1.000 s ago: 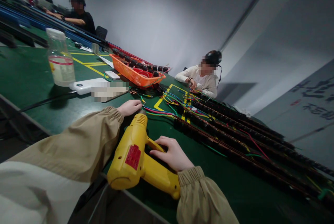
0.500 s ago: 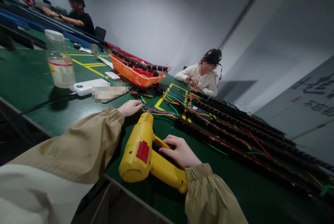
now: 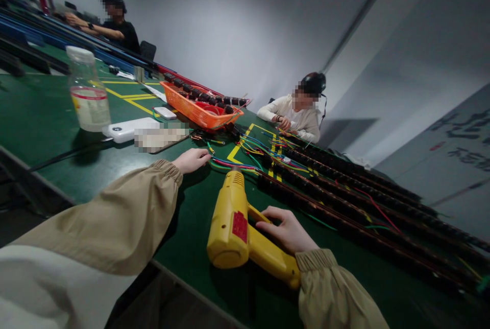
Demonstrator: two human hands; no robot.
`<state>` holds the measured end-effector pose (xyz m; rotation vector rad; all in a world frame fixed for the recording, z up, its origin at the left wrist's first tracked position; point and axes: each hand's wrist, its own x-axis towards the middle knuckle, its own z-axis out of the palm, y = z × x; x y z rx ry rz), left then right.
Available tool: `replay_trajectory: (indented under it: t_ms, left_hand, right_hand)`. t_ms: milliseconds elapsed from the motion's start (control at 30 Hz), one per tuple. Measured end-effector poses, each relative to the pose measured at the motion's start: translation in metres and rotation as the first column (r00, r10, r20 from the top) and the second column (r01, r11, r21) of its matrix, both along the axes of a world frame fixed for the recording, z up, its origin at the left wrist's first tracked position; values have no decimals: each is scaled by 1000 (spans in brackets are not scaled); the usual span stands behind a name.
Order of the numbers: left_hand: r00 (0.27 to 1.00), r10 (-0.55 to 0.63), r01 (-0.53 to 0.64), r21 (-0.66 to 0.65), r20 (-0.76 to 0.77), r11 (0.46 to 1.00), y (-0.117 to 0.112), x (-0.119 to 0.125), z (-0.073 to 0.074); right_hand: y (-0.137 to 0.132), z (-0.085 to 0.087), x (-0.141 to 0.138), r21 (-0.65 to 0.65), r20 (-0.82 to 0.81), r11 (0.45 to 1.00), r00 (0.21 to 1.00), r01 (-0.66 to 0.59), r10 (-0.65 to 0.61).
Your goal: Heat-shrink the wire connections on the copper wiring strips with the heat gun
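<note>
My right hand (image 3: pixel 285 228) is closed around the handle of a yellow heat gun (image 3: pixel 229 221), whose nozzle points away from me at a bundle of coloured wires (image 3: pixel 239 166). The gun has a red label on its side. At the near end of that bundle, my left hand (image 3: pixel 192 160) pinches the wires with its fingertips. Blue, red, green and yellow strands run from there to a long dark wrapped harness (image 3: pixel 306 201) on the right. The lower part of my right fingers is hidden by the gun.
An orange basket (image 3: pixel 199 112) with dark wrapped pieces stands beyond my hands. A bottle (image 3: pixel 90 96), a white power bank (image 3: pixel 132 128) and a phone-like slab (image 3: pixel 163 139) lie to the left. More harnesses cover the right. Two people (image 3: pixel 294 109) sit farther off.
My right hand has carried the heat gun to the right, so its nozzle now faces a stretch of wires farther from my left hand. The left hand stays nearly in place.
</note>
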<state>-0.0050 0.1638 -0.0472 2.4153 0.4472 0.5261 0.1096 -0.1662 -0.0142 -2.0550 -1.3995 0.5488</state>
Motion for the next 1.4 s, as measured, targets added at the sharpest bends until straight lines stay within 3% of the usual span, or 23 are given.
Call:
replay_trajectory:
  t_ms: [267, 600, 900, 1400]
  left_hand:
    - [1000, -5, 5, 1, -25, 1000, 0, -1, 1]
    - [999, 17, -18, -15, -42, 1000, -1, -2, 4]
    - [999, 5, -5, -19, -38, 1000, 0, -2, 2]
    - [999, 1, -2, -7, -32, 1000, 1, 0, 0]
  right_hand:
    - [-28, 1, 20, -19, -15, 998, 998, 56, -57]
    - [-25, 3, 13, -21, 42, 999, 998, 47, -46]
    - [-26, -5, 18, 50, 111, 988, 983, 144, -148]
    - [-26, -7, 19, 178, 31, 978, 993, 106, -113]
